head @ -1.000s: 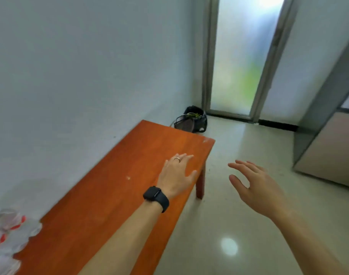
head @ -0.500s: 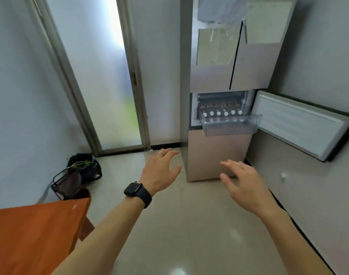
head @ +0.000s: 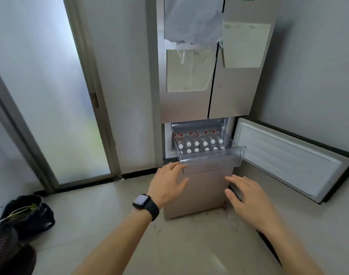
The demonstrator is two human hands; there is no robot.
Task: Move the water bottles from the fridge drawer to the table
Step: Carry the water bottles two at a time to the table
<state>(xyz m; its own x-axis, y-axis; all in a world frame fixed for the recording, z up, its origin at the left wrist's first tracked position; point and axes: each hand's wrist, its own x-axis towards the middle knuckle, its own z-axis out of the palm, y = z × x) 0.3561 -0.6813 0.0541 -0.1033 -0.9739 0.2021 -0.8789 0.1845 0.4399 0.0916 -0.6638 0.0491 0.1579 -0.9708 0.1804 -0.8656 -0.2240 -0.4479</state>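
Note:
Several water bottles (head: 201, 143) with white caps and red labels lie in rows inside a clear plastic fridge drawer (head: 211, 158), which is pulled out of the fridge (head: 197, 104). My left hand (head: 168, 184), with a ring and a black watch, reaches forward with spread fingers just below the drawer's left front corner and holds nothing. My right hand (head: 249, 197) is stretched out open, lower and to the right of the drawer, also holding nothing. The table is out of view.
The fridge compartment door (head: 288, 157) is swung open to the right, near the wall. A frosted glass door (head: 50, 96) stands at the left. Black bags (head: 28, 213) sit on the floor at the lower left. Pale tiled floor lies between me and the fridge.
My view turned from the orange table to the fridge and closed in on it. Both empty hands have reached forward, nearer to the pulled-out drawer.

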